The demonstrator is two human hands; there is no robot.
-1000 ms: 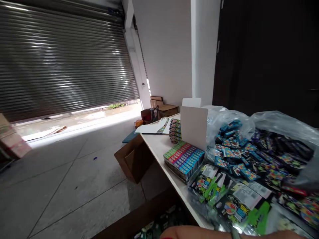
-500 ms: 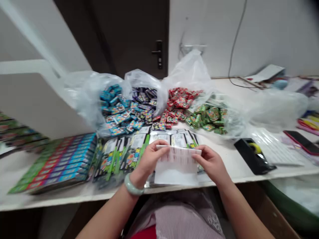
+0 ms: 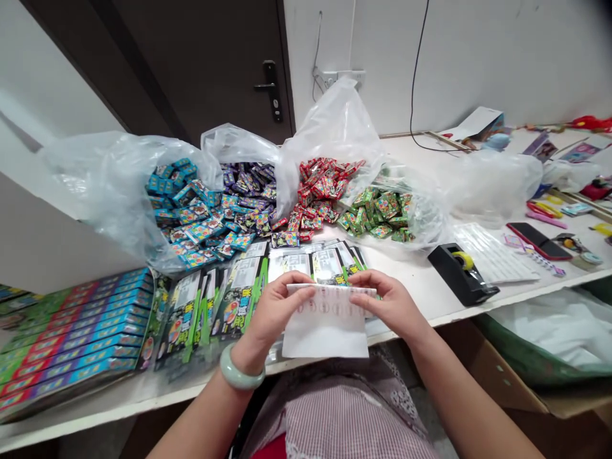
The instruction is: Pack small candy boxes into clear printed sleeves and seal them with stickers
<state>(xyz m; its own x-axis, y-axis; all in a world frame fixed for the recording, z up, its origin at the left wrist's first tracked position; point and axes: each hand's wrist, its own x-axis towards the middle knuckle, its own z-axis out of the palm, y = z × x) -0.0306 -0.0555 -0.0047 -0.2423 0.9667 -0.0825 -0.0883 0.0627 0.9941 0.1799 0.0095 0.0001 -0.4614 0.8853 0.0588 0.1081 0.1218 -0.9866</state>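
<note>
A white paper sheet with rows of faint reddish round marks (image 3: 326,331) hangs between my hands, its top edge folded over. My left hand (image 3: 280,307) pinches the upper left corner between thumb and fingers; a pale green bangle circles that wrist. The upper right part is gripped the same way by my right hand (image 3: 389,303). Beneath and behind the paper lie flat printed packages (image 3: 239,296) in black, green and clear plastic. Small wrapped packets lie beyond them in colour groups: blue (image 3: 191,220), purple (image 3: 251,182), red (image 3: 325,182) and green (image 3: 382,210).
Stacked multicoloured boxes (image 3: 95,328) sit at the left. Clear plastic bags (image 3: 335,121) stand behind the packets. To the right are a black tape dispenser (image 3: 461,274), white sheets (image 3: 497,255) and a phone (image 3: 538,241). An open cardboard box (image 3: 516,382) is below the table's right edge.
The camera view has swung right, so the table things sit further left. Both hands still hold the sheet; my right hand's grip has shifted slightly inward along its top edge.
</note>
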